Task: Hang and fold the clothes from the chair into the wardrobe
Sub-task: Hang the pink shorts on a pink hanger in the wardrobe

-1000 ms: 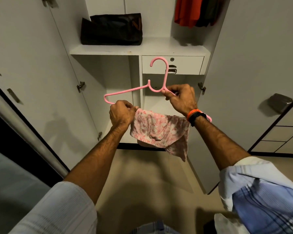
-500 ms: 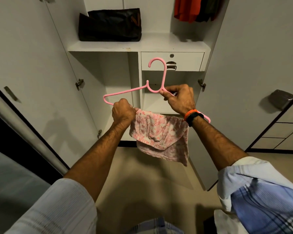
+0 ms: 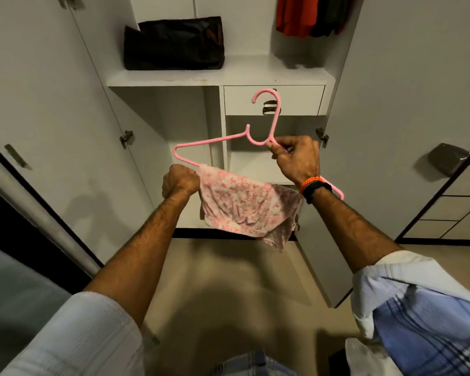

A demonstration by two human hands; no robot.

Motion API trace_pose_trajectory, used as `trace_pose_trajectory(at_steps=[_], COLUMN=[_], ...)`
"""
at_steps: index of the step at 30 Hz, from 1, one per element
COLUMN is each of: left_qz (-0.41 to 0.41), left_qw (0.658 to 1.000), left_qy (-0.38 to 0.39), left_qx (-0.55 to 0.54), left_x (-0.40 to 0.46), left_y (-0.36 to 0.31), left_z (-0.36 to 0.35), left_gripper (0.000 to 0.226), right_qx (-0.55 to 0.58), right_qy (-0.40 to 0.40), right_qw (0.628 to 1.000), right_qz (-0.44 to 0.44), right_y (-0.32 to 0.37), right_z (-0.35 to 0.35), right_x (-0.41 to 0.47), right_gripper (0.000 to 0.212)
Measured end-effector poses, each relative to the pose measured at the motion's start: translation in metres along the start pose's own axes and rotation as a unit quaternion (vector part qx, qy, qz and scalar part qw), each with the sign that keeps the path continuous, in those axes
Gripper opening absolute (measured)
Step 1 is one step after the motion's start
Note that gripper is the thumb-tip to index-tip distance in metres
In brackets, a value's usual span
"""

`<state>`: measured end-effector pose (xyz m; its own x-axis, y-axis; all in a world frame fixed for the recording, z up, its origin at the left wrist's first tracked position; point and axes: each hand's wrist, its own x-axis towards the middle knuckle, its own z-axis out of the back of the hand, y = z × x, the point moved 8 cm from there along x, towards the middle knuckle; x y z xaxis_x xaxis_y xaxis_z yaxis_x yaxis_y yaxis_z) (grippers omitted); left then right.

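Black bag: upper centre of the frame, sitting on a white shelf.
Hanging garments: top right of centre, one orange-red, darker ones just beside it, above the shelf.
Drawer: white, right of centre under the shelf, with a metal handle.
Hinges: metal, at mid height on both sides.
Floor: beige, lower centre, shadowed.
Panelled unit: right edge, dark-lined panels.

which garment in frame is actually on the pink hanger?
The pink floral cloth, draped over the pink hanger bar between left hand and right hand. The red garment and the dark one hang inside the wardrobe, top right.
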<state>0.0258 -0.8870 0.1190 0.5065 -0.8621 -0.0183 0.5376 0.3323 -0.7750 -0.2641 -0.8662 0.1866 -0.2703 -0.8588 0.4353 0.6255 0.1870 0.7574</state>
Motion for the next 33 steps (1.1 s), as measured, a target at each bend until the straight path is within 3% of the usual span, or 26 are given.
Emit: trace_pose_trajectory(at_steps=[2,7,10,16,23,29,33], left_qz=[-0.019,-0.188,-0.245,-0.182,-0.114,-0.135,-0.122], left_qw=[0.999,0.982,0.969,0.980,0.992,0.985,0.986], left_qy=[0.001,0.021,0.010,-0.084,-0.042,-0.014,-0.036], left_qx=[0.051,-0.005,0.036,0.010,-0.036,0.107,0.106], left_x=[-0.003,-0.011,-0.018,-0.014,-0.003,-0.006,-0.003], left_y=[0.002,-0.029,-0.044,-0.041,-0.025,-0.027,-0.031], left_z=[0.002,-0.015,-0.020,-0.004,-0.015,-0.022,-0.013], left_gripper=[0.021,0.014,0.022,0.032,0.017,0.028,0.030], right_qx=[0.002,0.008,0.029,0.038,0.021,0.044,0.033], right_qy=[0.012,0.031,0.035,0.056,0.083,0.090,0.078], right_qw=[1.000,0.999,0.999,0.998,0.996,0.995,0.996], right_qz=[0.005,0.009,0.013,0.018,0.021,0.018,0.017], right_y=[0.003,0.005,0.008,0.012,0.011,0.012,0.010], right_z=[-0.002,-0.004,-0.004,-0.004,-0.012,-0.019,-0.017], right_x=[0.002,0.003,0.004,0.004,0.004,0.002,0.004], right_gripper=[0.025,0.025,0.023,0.024,0.025,0.024,0.027])
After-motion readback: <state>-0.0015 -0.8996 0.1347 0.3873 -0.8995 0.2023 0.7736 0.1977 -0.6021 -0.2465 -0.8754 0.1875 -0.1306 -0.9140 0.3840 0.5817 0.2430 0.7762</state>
